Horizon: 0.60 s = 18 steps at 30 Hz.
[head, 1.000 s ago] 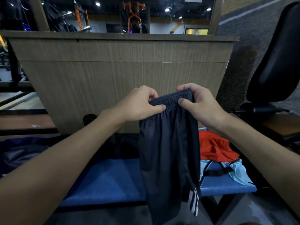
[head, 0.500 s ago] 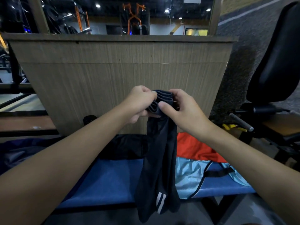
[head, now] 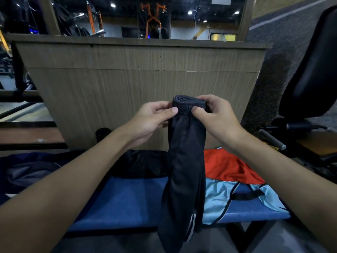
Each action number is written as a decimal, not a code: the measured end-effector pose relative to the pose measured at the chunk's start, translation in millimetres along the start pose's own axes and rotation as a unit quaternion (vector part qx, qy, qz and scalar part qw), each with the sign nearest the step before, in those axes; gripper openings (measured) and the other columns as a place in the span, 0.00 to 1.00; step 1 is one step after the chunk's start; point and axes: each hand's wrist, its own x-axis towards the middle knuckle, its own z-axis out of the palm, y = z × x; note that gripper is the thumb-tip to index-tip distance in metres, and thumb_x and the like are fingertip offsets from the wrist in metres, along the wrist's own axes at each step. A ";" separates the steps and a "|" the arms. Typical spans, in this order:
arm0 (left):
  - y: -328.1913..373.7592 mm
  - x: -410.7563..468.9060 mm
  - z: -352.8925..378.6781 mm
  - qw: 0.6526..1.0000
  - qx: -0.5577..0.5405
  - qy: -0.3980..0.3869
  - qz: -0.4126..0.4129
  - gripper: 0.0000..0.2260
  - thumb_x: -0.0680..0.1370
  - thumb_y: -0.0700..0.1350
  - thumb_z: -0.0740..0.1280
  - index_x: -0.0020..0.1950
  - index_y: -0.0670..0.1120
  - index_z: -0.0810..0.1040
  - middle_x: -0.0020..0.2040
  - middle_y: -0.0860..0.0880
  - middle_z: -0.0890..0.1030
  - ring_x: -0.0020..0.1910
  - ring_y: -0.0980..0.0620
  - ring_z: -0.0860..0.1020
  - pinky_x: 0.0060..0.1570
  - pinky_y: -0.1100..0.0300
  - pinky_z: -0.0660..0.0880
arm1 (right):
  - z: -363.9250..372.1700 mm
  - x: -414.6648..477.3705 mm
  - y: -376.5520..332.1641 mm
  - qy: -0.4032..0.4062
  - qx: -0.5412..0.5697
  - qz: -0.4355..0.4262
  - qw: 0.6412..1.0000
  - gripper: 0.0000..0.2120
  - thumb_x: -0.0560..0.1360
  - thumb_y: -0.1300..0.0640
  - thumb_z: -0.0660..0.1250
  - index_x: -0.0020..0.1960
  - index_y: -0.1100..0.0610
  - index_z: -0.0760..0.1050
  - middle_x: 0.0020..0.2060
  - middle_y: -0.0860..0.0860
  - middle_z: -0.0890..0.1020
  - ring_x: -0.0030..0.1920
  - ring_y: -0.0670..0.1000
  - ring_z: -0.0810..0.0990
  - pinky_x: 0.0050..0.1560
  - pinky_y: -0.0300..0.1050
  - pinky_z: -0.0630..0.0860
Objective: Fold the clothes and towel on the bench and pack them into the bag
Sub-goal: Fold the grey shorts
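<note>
Dark navy shorts with white stripes near the hem hang in the air above the blue bench, folded lengthwise into a narrow strip. My left hand pinches the left end of the doubled waistband and my right hand pinches the right end. A red garment and a light blue garment with black trim lie on the bench's right part. A black garment lies at the bench's back. A dark blue bag sits at the left end.
A wooden panel wall with a mirror above stands right behind the bench. A black padded gym seat and its metal handles are on the right. Dark floor shows below the bench's front edge.
The shorts went from held wide by the waistband to folded in half lengthwise. My hands came together, then settled at the two ends of the doubled waistband.
</note>
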 end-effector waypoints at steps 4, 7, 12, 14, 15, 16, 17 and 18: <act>-1.8 -4.3 -9.5 0.998 -0.059 0.011 -0.003 0.17 0.78 0.45 0.66 0.63 0.37 0.77 0.54 0.45 0.85 0.54 0.50 0.83 0.52 0.57 0.80 | 2.1 3.4 -6.2 -0.084 -0.008 0.027 0.996 0.17 0.73 0.61 0.74 0.59 0.59 0.73 0.48 0.52 0.82 0.46 0.45 0.80 0.50 0.41 0.78; 3.3 -5.1 -20.5 0.998 -0.051 0.027 0.017 0.11 0.82 0.42 0.63 0.60 0.39 0.78 0.51 0.47 0.86 0.51 0.52 0.84 0.49 0.60 0.80 | 10.6 8.2 -18.8 -0.118 -0.017 0.029 0.992 0.11 0.71 0.58 0.76 0.49 0.59 0.77 0.43 0.55 0.84 0.40 0.46 0.82 0.39 0.41 0.79; 36.6 6.9 -52.6 0.994 0.012 0.078 0.077 0.06 0.81 0.42 0.65 0.53 0.44 0.82 0.46 0.50 0.86 0.47 0.55 0.83 0.46 0.61 0.78 | 46.5 20.3 -40.1 -0.068 0.107 0.027 0.992 0.13 0.74 0.58 0.74 0.51 0.66 0.75 0.42 0.59 0.83 0.38 0.51 0.83 0.37 0.48 0.81; 54.8 19.8 -62.2 0.990 0.054 0.084 0.099 0.06 0.81 0.43 0.66 0.53 0.44 0.82 0.48 0.48 0.86 0.48 0.53 0.83 0.49 0.61 0.78 | 57.0 26.0 -46.6 -0.043 0.176 0.043 0.983 0.18 0.75 0.58 0.72 0.56 0.70 0.73 0.42 0.59 0.83 0.38 0.52 0.83 0.36 0.48 0.80; 62.5 27.7 -63.2 0.988 0.082 0.082 0.102 0.06 0.81 0.43 0.67 0.53 0.44 0.82 0.49 0.47 0.86 0.48 0.53 0.84 0.49 0.61 0.79 | 59.5 29.3 -47.5 -0.033 0.201 0.047 0.978 0.18 0.75 0.58 0.72 0.57 0.71 0.73 0.42 0.58 0.83 0.38 0.52 0.84 0.36 0.47 0.80; 68.1 36.1 -61.7 0.986 0.109 0.076 0.103 0.07 0.80 0.44 0.67 0.54 0.43 0.82 0.49 0.46 0.85 0.48 0.53 0.84 0.49 0.61 0.79 | 59.3 32.6 -46.0 -0.021 0.217 0.050 0.975 0.18 0.76 0.58 0.71 0.57 0.71 0.73 0.42 0.59 0.83 0.38 0.52 0.84 0.36 0.47 0.79; 70.3 45.3 -57.7 0.984 0.132 0.067 0.101 0.07 0.80 0.45 0.68 0.53 0.43 0.83 0.49 0.46 0.86 0.48 0.54 0.84 0.48 0.61 0.79 | 57.3 35.3 -42.8 -0.008 0.232 0.057 0.971 0.17 0.76 0.58 0.71 0.57 0.71 0.74 0.43 0.59 0.83 0.38 0.52 0.84 0.36 0.47 0.80; 68.7 55.1 -52.1 0.982 0.149 0.056 0.098 0.07 0.81 0.45 0.68 0.52 0.44 0.83 0.48 0.46 0.86 0.46 0.54 0.84 0.47 0.61 0.80 | 53.8 38.1 -36.1 0.011 0.240 0.069 0.968 0.17 0.76 0.58 0.71 0.56 0.70 0.74 0.44 0.60 0.83 0.39 0.54 0.84 0.37 0.48 0.80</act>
